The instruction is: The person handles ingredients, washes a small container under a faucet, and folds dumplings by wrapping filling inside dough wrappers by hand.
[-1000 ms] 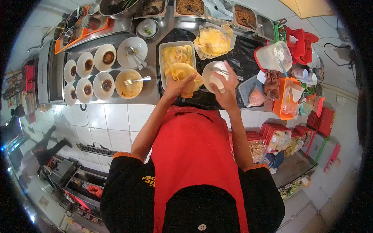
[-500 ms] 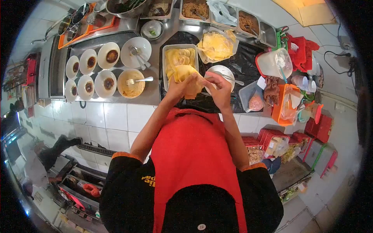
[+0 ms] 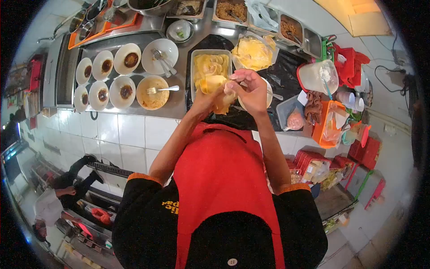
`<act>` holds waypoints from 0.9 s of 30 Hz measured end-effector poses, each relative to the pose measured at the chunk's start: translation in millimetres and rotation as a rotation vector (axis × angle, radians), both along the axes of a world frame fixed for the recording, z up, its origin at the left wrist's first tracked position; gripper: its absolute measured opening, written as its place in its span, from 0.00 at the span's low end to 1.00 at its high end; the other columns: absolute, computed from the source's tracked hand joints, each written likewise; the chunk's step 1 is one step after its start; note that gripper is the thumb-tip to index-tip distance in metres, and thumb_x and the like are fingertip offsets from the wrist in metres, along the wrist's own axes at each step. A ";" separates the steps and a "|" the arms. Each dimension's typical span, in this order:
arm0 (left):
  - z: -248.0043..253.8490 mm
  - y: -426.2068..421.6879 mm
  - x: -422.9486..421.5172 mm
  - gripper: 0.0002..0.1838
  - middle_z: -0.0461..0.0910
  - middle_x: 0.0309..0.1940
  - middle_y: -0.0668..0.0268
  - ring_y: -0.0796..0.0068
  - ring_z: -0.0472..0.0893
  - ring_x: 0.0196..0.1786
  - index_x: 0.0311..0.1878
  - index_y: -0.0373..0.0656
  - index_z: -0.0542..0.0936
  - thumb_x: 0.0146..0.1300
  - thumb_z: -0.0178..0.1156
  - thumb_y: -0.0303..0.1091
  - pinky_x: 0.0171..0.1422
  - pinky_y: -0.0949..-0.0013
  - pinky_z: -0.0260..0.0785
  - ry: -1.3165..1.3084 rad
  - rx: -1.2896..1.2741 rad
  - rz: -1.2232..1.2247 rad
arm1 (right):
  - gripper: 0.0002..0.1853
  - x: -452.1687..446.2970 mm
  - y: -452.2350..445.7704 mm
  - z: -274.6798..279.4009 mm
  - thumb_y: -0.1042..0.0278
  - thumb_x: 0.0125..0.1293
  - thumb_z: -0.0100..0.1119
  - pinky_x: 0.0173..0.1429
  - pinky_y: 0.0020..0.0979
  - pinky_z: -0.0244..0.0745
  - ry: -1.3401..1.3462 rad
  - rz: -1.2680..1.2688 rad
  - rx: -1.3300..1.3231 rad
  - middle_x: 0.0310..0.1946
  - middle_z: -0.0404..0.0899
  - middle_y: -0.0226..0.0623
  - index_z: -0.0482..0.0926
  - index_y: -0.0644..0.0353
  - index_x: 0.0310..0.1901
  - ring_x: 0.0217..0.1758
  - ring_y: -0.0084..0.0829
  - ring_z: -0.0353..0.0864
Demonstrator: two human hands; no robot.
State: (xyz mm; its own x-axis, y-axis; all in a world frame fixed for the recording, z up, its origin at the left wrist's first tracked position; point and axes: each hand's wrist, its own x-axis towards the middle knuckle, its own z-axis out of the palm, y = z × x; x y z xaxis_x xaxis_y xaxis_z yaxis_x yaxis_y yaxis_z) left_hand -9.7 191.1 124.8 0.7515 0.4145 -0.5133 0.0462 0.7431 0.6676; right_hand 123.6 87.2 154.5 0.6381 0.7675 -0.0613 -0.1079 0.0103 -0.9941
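Observation:
My left hand (image 3: pixel 207 99) holds thin yellow wrappers (image 3: pixel 222 106) over the front of a rectangular tray (image 3: pixel 193 60) of folded yellow pieces (image 3: pixel 210 65). My right hand (image 3: pixel 251 89) is closed at the wrappers' right edge, thumb and index finger together; what lies between them is too small to tell. Behind it, partly hidden, is a white bowl (image 3: pixel 268 95) with a spoon (image 3: pixel 278 97). A stack of flat yellow wrappers (image 3: pixel 251 52) sits on a plate further back.
Bowls with dark sauce (image 3: pixel 121 92) stand at the left, beside a bowl with a fork (image 3: pixel 152 99). Metal food trays (image 3: pixel 229 12) line the back. A white tub (image 3: pixel 319 76) and orange basket (image 3: pixel 329 127) are at the right. Another person (image 3: pixel 49 204) is at lower left.
My right hand has moved from the white bowl to the wrappers in my left hand, and its fingers have closed. The other person has shifted at the lower left.

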 end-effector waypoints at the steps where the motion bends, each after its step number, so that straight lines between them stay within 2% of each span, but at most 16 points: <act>1: -1.9 0.3 -3.4 0.21 0.83 0.50 0.64 0.73 0.85 0.48 0.61 0.39 0.77 0.70 0.67 0.40 0.47 0.68 0.82 -0.022 0.072 0.012 | 0.14 2.5 0.4 -1.1 0.81 0.66 0.66 0.48 0.24 0.81 -0.032 0.059 -0.003 0.40 0.87 0.37 0.77 0.68 0.52 0.45 0.23 0.86; 5: -36.0 8.7 -23.8 0.22 0.83 0.50 0.64 0.71 0.84 0.52 0.63 0.41 0.74 0.72 0.66 0.38 0.53 0.64 0.81 -0.077 0.177 -0.002 | 0.13 7.2 5.4 -6.5 0.80 0.66 0.66 0.44 0.24 0.80 0.026 0.297 -0.208 0.35 0.87 0.36 0.77 0.67 0.51 0.40 0.23 0.86; 7: -49.2 15.4 -38.0 0.18 0.83 0.47 0.66 0.72 0.83 0.48 0.59 0.41 0.76 0.71 0.66 0.37 0.53 0.65 0.80 0.216 0.333 0.038 | 0.13 12.2 15.1 -13.1 0.79 0.66 0.66 0.40 0.24 0.79 -0.035 0.239 -0.203 0.31 0.86 0.34 0.77 0.66 0.51 0.35 0.21 0.85; 8: -64.5 22.3 -49.2 0.18 0.81 0.48 0.64 0.72 0.82 0.46 0.59 0.43 0.75 0.73 0.63 0.41 0.53 0.64 0.80 0.014 0.225 0.183 | 0.14 19.7 20.5 -16.8 0.80 0.65 0.64 0.39 0.25 0.78 -0.174 0.223 -0.224 0.30 0.85 0.35 0.76 0.65 0.51 0.33 0.22 0.84; 9: -68.9 34.7 -63.3 0.18 0.81 0.48 0.64 0.72 0.82 0.46 0.59 0.43 0.75 0.73 0.63 0.41 0.53 0.64 0.80 0.017 0.227 0.196 | 0.14 30.1 26.3 -26.6 0.80 0.65 0.64 0.39 0.25 0.78 -0.173 0.236 -0.221 0.30 0.85 0.35 0.76 0.65 0.51 0.33 0.22 0.84; 11: -74.7 57.6 -91.7 0.18 0.80 0.52 0.60 0.66 0.82 0.48 0.60 0.44 0.74 0.76 0.57 0.46 0.55 0.60 0.80 -0.181 -0.095 0.258 | 0.14 49.6 35.8 -57.4 0.81 0.64 0.62 0.37 0.27 0.78 -0.700 0.259 -0.416 0.30 0.84 0.34 0.75 0.65 0.51 0.32 0.24 0.83; 12: -76.2 67.6 -100.6 0.18 0.80 0.52 0.60 0.66 0.82 0.48 0.60 0.44 0.74 0.76 0.57 0.46 0.55 0.60 0.80 -0.180 -0.094 0.270 | 0.14 53.4 40.8 -69.9 0.80 0.63 0.62 0.39 0.31 0.79 -0.739 0.276 -0.383 0.32 0.83 0.39 0.76 0.64 0.50 0.32 0.34 0.84; 13: -75.1 78.2 -107.7 0.20 0.80 0.54 0.58 0.65 0.82 0.50 0.61 0.42 0.73 0.77 0.53 0.47 0.59 0.57 0.80 -0.291 -0.173 0.284 | 0.14 53.9 48.7 -79.5 0.80 0.63 0.62 0.39 0.31 0.79 -0.740 0.287 -0.377 0.32 0.83 0.39 0.76 0.64 0.50 0.32 0.34 0.84; 14: -73.8 83.4 -113.3 0.22 0.79 0.55 0.57 0.63 0.82 0.52 0.63 0.40 0.72 0.78 0.50 0.47 0.62 0.53 0.79 -0.401 -0.253 0.296 | 0.13 54.0 55.3 -88.8 0.80 0.62 0.63 0.42 0.34 0.79 -0.534 0.402 -0.329 0.35 0.83 0.41 0.77 0.64 0.49 0.34 0.39 0.84; 16: -52.3 84.2 -109.8 0.22 0.79 0.57 0.56 0.60 0.82 0.54 0.65 0.40 0.71 0.79 0.49 0.47 0.66 0.51 0.76 -0.369 -0.246 0.345 | 0.13 52.2 66.8 -105.9 0.79 0.61 0.64 0.46 0.37 0.80 -0.330 0.515 -0.278 0.37 0.83 0.43 0.78 0.63 0.47 0.36 0.44 0.84; 19: -49.7 84.5 -99.7 0.25 0.75 0.65 0.53 0.53 0.79 0.62 0.71 0.38 0.67 0.80 0.47 0.45 0.73 0.48 0.70 -0.395 -0.274 0.361 | 0.12 41.5 78.0 -127.1 0.78 0.60 0.65 0.52 0.37 0.78 -0.232 0.501 -0.411 0.43 0.84 0.43 0.80 0.63 0.46 0.42 0.47 0.84; 21: -41.6 74.2 -83.4 0.27 0.70 0.71 0.51 0.50 0.74 0.69 0.73 0.38 0.64 0.81 0.45 0.46 0.76 0.48 0.66 -0.369 -0.161 0.341 | 0.12 26.8 74.5 -132.7 0.77 0.62 0.65 0.53 0.37 0.78 -0.924 0.174 -0.240 0.44 0.86 0.39 0.81 0.63 0.47 0.47 0.39 0.86; 22: -44.6 71.3 -77.9 0.30 0.65 0.75 0.50 0.50 0.68 0.75 0.76 0.38 0.60 0.81 0.43 0.48 0.78 0.49 0.63 -0.362 -0.131 0.308 | 0.13 26.3 74.0 -121.4 0.74 0.62 0.68 0.54 0.38 0.78 -1.043 0.157 -0.210 0.44 0.87 0.38 0.82 0.63 0.49 0.47 0.35 0.87; 23: -47.8 68.0 -72.1 0.30 0.65 0.75 0.50 0.50 0.68 0.75 0.76 0.38 0.60 0.81 0.43 0.48 0.78 0.49 0.63 -0.358 -0.128 0.316 | 0.13 21.4 74.4 -112.0 0.74 0.62 0.68 0.54 0.38 0.78 -1.039 0.164 -0.205 0.44 0.87 0.38 0.82 0.63 0.49 0.47 0.35 0.87; 25: -49.0 59.8 -59.7 0.31 0.63 0.76 0.51 0.52 0.67 0.76 0.78 0.38 0.56 0.82 0.41 0.49 0.79 0.50 0.62 -0.384 -0.133 0.275 | 0.15 4.7 73.4 -84.3 0.72 0.61 0.71 0.53 0.38 0.79 -0.657 0.072 -0.162 0.43 0.87 0.39 0.83 0.62 0.49 0.47 0.36 0.87; 27: -43.5 52.6 -48.9 0.32 0.62 0.77 0.52 0.55 0.67 0.76 0.79 0.38 0.55 0.82 0.41 0.49 0.79 0.52 0.63 -0.388 -0.098 0.224 | 0.15 -7.4 67.1 -48.4 0.72 0.61 0.72 0.52 0.36 0.79 -0.598 0.148 -0.148 0.44 0.87 0.40 0.83 0.63 0.49 0.47 0.36 0.87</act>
State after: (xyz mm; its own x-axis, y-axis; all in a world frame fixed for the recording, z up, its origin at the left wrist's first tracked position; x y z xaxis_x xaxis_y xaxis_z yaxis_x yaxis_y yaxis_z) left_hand -58.7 243.7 81.3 0.7934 0.5519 -0.2567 -0.3620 0.7669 0.5300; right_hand 116.2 154.3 106.1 0.4827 0.8608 0.1613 0.4773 -0.1041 -0.8725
